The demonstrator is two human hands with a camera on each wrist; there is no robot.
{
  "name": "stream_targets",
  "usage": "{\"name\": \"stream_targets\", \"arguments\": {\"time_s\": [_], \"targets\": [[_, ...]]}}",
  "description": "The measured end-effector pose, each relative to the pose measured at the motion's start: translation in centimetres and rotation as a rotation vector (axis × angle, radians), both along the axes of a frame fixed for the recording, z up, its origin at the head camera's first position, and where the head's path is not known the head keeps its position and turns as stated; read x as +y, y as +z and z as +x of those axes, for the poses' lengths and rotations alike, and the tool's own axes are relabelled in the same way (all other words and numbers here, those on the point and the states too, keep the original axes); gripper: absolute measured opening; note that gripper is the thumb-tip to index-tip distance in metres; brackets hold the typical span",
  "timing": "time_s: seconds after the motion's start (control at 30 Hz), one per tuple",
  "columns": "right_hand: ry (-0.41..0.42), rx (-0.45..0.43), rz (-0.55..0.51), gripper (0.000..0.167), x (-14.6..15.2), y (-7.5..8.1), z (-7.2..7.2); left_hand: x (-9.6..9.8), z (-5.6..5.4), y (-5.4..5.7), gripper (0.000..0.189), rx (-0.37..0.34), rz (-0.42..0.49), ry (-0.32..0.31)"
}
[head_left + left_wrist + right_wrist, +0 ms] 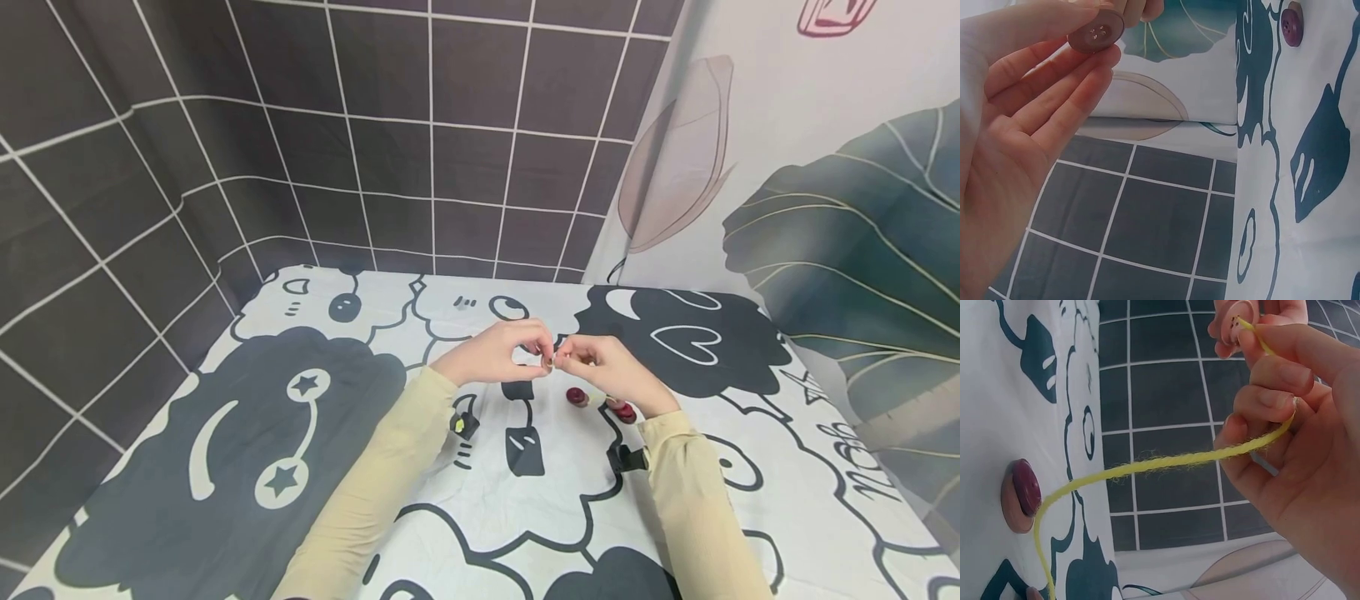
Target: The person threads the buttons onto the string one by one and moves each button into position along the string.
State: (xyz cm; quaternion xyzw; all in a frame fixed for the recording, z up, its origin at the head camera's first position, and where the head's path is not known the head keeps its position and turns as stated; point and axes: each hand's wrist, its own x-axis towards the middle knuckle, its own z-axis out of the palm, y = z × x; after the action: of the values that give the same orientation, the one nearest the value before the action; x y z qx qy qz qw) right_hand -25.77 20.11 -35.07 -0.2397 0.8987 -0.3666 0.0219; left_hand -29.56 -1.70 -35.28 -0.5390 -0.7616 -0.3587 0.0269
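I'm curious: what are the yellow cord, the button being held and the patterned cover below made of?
Yellow cord: a fuzzy, matte twisted yarn with stray fibres; wool or acrylic, perhaps.
Held button: probably plastic, smooth with a slight sheen and neat holes, though painted wood is possible.
Patterned cover: apparently matte printed fabric, given its soft creases.

The button (1096, 37) in your left hand (501, 354) is a muted reddish brown; the yarn (1172, 461) in your right hand (611, 367) is bright yellow. To the right on the cloth (555, 500), a dark red button (1026, 487) overlaps a light brown one (1012, 509). Your sleeves (375, 492) are pale yellow-beige. That cloth is white, printed with dark grey clouds (247, 358). Your far curtain (472, 92) is dark grey with a white grid; the right hanging (765, 108) is white with a gold-veined blue-green leaf (862, 217).
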Motion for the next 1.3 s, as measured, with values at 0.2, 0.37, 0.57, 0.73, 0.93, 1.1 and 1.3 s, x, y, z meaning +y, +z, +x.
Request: {"name": "stream_targets", "arguments": {"time_s": [0.2,0.37,0.57,0.73,0.93,1.1,1.3], "targets": [[-0.013,0.004,0.004,0.008,0.1,0.0,0.0,0.0,0.0,0.0,0.011,-0.007,-0.001,0.009],[0.001,0.008,-0.003,0.009,0.1,0.0,0.0,0.1,0.1,0.0,0.012,-0.009,-0.012,0.022],[0.000,0.028,0.012,0.009,0.0,-0.1,0.0,0.4,0.1,0.0,0.015,-0.016,0.002,0.029],[-0.019,0.024,-0.003,0.011,0.0,-0.1,0.1,0.7,0.2,-0.2,0.018,-0.006,0.049,0.026],[-0.035,-0.026,-0.059,0.015,0.0,-0.1,0.1,0.9,0.4,-0.4,0.020,-0.012,0.086,0.052],[-0.039,-0.075,-0.090,0.020,-0.1,0.1,0.2,0.9,0.4,-0.6,0.019,0.037,0.107,0.088],[-0.031,-0.091,-0.093,0.019,0.1,0.3,0.2,1.0,0.3,-1.0,0.015,0.059,0.127,0.097]]}}
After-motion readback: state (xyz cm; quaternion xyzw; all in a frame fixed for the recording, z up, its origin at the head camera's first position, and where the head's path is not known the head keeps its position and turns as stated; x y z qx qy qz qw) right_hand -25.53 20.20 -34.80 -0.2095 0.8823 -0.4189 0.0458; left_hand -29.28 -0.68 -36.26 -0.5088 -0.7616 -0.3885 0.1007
